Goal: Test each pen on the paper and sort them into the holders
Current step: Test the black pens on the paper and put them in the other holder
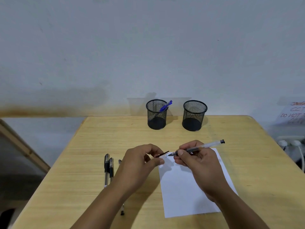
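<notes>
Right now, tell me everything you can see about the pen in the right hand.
The pen has a slim clear plastic barrel with a dark ink tube inside and a black end plug. It is uncapped. The right hand pinches it near the tip, tilted, with the point down at the top edge of the white paper and the plugged end pointing up to the right. The left hand holds its cap beside the tip.

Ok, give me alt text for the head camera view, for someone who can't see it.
A person's right hand holds a clear pen tip-down near a white paper on a wooden table, while the left hand pinches its cap. Behind stand two black mesh holders, the left holder containing a blue pen, the right holder empty.
</notes>
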Motion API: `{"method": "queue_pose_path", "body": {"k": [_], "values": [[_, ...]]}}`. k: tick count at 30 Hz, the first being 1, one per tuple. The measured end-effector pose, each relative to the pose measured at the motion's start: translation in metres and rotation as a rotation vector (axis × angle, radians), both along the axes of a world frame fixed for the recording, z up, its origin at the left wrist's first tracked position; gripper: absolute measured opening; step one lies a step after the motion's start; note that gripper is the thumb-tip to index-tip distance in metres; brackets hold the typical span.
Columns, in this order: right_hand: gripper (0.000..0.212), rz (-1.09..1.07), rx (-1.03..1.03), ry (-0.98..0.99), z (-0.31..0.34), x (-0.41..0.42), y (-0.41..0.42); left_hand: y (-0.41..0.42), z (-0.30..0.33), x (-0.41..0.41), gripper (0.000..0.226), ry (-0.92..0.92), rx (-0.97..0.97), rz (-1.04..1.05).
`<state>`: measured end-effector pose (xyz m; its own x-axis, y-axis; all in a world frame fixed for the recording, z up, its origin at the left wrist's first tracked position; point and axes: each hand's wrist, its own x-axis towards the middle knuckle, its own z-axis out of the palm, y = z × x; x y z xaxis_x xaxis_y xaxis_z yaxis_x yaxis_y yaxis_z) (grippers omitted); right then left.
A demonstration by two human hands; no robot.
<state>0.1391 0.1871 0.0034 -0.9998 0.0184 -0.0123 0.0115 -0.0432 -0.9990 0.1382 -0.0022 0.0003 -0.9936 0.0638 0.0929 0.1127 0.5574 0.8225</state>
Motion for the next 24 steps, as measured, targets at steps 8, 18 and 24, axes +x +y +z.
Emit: {"method": "queue_pose_path", "body": {"k": [8, 18, 24], "values": [[0.009, 0.029, 0.057, -0.01, -0.005, 0.005, -0.004, 0.003, -0.004, 0.0, 0.019, 0.011, 0.003, -0.008], [0.006, 0.016, 0.018, -0.033, -0.015, 0.006, -0.011, 0.006, -0.011, 0.005, 0.014, 0.012, 0.081, 0.001], [0.004, -0.004, -0.055, -0.066, -0.023, 0.003, -0.018, 0.006, -0.013, 0.003, 0.015, 0.013, 0.113, 0.03]]}}
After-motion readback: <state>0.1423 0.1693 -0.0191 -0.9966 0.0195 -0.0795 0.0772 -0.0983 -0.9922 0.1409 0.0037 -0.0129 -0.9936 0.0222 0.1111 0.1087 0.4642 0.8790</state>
